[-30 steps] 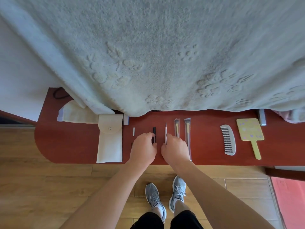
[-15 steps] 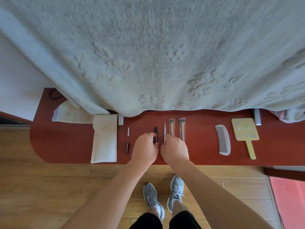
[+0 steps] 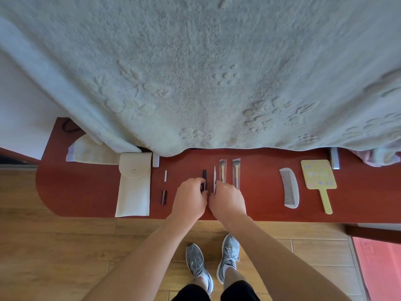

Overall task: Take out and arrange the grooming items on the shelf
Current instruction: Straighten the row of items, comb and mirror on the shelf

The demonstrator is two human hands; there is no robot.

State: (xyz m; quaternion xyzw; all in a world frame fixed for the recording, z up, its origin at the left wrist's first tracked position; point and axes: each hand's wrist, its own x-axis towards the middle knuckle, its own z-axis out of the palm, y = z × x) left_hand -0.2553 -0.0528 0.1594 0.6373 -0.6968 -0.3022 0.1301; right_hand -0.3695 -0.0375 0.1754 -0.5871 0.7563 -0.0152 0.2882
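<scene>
a: item: black stick (image 3: 204, 174), lying on the shelf (image 3: 86, 192) just left of the thin white tool (image 3: 214, 177). left hand (image 3: 191, 198) curled, pinching its near end.
b: right hand (image 3: 227, 199)?
a: curled over the white tool's near end; grip hidden. best to nudge the stick parallel, ends level.
b: lettering?
a: none legible.

Red-brown wooden shelf (image 3: 86, 192), wood-plank floor (image 3: 54, 257), pale textured blanket (image 3: 195, 72), daylight
</scene>
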